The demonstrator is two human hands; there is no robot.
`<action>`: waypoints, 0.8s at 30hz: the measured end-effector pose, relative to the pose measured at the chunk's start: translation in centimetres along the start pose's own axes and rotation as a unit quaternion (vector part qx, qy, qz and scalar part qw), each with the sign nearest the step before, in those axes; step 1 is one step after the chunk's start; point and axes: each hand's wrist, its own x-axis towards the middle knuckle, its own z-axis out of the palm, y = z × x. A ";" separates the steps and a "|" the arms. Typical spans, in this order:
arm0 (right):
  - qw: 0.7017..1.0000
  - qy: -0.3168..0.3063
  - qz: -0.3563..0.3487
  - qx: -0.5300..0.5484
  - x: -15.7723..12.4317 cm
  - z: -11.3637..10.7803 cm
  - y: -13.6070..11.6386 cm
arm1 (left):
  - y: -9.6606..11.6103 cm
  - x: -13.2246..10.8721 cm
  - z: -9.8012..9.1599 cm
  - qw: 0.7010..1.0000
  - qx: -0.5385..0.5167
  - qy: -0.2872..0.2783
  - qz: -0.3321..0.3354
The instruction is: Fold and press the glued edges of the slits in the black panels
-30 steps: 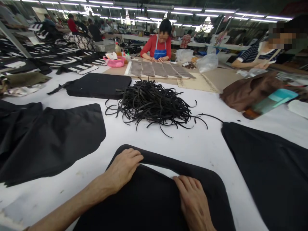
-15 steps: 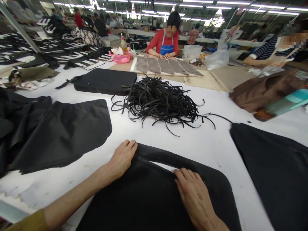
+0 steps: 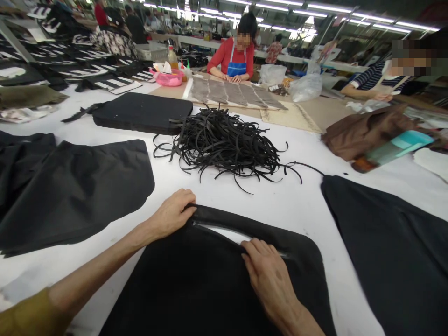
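Observation:
A black fabric panel (image 3: 210, 284) with a rounded top lies flat on the white table (image 3: 297, 210) right in front of me. A black strip (image 3: 245, 226) runs along its far edge. My left hand (image 3: 171, 214) rests at the panel's top left corner, fingers curled onto the strip's end. My right hand (image 3: 266, 270) lies flat on the panel, fingertips pressing the edge near the strip's middle. A tangled heap of black strips (image 3: 224, 142) sits beyond the panel.
Black fabric pieces lie at the left (image 3: 77, 186) and right (image 3: 392, 252). A black padded case (image 3: 140, 112) lies behind. Brown cloth (image 3: 360, 130) and a teal item (image 3: 395, 147) are at the right. A person in red (image 3: 234, 58) and another at far right (image 3: 381, 79) work at the far side.
My view shifted slightly. Both hands slid a little leftward along the panel's top edge, and the left fingers curled tighter on the strip's end.

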 end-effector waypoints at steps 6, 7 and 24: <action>1.000 0.000 0.014 -0.021 -0.3 0.3 0.4 | -1.3 0.7 0.7 0.997 0.073 -0.006 -0.019; 1.000 0.000 0.014 -0.026 -0.1 0.4 0.4 | -1.7 0.9 1.3 0.994 0.109 0.000 -0.012; 0.994 0.006 -0.048 -0.100 -0.2 1.6 -0.2 | 1.3 -3.6 4.8 0.992 0.100 -0.033 0.063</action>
